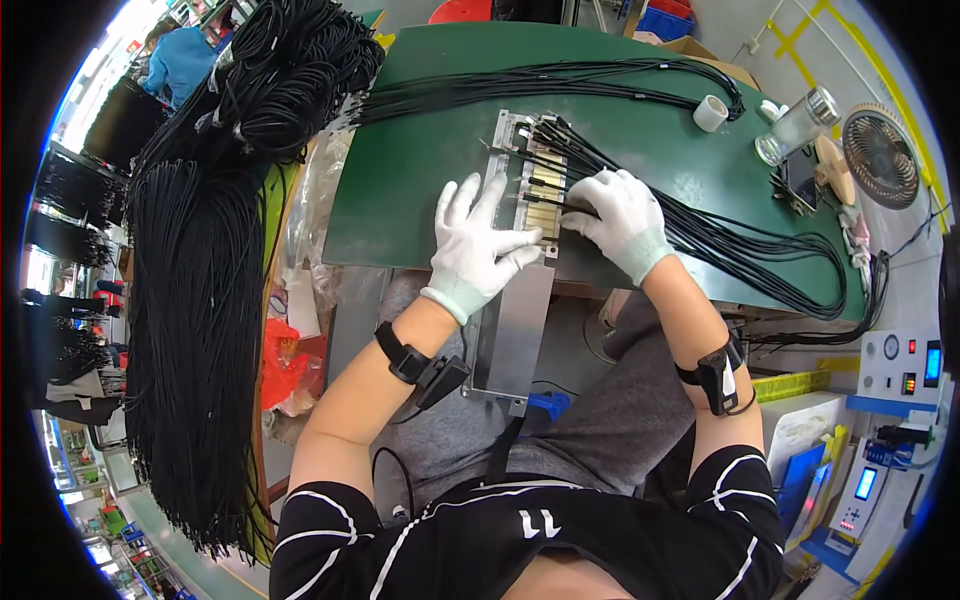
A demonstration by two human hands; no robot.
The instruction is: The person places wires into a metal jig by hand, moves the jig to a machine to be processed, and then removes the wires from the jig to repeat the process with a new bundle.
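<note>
A metal fixture point(503, 132) with a row of cream-yellow blocks point(545, 188) lies near the front edge of the green table. Several black cables point(700, 222) have their ends set across it and run off to the right in a long loop. My left hand point(467, 245), in a white glove, rests on the fixture's left side with its fingers spread and holds nothing. On the fixture's right side my right hand point(622, 218), also gloved, has thumb and fingers pinched together at a black cable. The fingertips partly hide that cable's end.
Another cable bundle point(560, 78) stretches along the far table. A white tape roll point(711, 113), a glass bottle point(797, 125) and a fan point(880, 158) stand at the right. Thick bunches of black cable point(200, 340) hang at the left. A metal plate point(520, 335) juts below the table edge.
</note>
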